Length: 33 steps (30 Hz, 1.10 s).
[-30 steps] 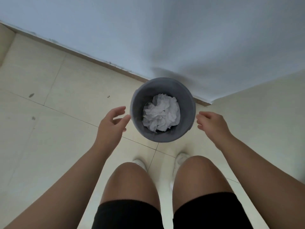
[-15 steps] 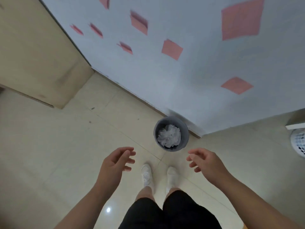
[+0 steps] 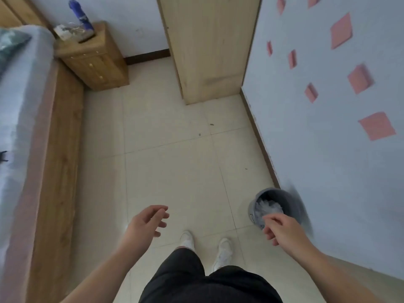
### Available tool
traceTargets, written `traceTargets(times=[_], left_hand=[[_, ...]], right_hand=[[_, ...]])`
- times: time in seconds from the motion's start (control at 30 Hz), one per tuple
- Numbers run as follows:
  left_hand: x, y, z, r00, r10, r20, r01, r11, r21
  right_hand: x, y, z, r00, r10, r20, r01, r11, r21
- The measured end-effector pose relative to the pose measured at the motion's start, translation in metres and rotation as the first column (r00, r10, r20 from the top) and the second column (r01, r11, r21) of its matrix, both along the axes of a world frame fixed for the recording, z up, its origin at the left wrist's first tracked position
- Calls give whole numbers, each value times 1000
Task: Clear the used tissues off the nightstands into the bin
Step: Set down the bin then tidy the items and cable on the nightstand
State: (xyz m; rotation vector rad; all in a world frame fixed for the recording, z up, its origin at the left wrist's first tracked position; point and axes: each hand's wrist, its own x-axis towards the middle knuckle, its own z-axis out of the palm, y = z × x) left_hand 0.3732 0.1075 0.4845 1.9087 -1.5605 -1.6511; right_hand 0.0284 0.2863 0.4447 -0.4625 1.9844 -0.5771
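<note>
The grey bin (image 3: pixel 290 200) stands on the floor against the right wall, with crumpled white tissues (image 3: pixel 268 208) inside it. My right hand (image 3: pixel 282 228) hangs in front of the bin's near rim, fingers loosely curled and holding nothing. My left hand (image 3: pixel 146 223) is out over the floor tiles to the left of my feet, fingers relaxed and empty. A wooden nightstand (image 3: pixel 96 60) stands far off at the upper left, beside the bed.
A bed with a wooden frame (image 3: pixel 56 149) runs down the left side. A tissue box (image 3: pixel 72 32) and a blue object (image 3: pixel 82 15) sit on the nightstand. A tall wooden cabinet (image 3: pixel 209 47) stands at the back. Tiled floor lies between them.
The view has risen from a crouch over the bin and turned left. The bin has shifted to the lower right, and the bed and nightstand have come into sight. Both hands stay empty.
</note>
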Motion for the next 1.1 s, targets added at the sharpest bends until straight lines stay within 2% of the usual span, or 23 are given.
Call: traceTargets(times=[0.17,0.33,0.57,0.73,0.9,1.1], left_hand=[[88,21,-4,962,265,58,-268,962,47],[159,23,-26,892,439,106,-448,889,98],[251,-14,-64,875,456,163,-485,832,271],[298,-54,-60,849,474,234,-527,787,320],[307,-126,-48,851,470,234,-523,796,304],[293,-259,-34,852,484,201,-520,828,211]], right_hand=[[36,-54,-21,977,209,36,-212,971,109],[86,-129,-36,938,347,21,-345,924,165],[174,-241,-33,898,441,7,-433,879,197],[225,-335,-5,884,467,-17,-464,881,93],[251,-437,7,870,492,-25,-492,870,-6],[242,-539,-24,851,526,10,-526,850,23]])
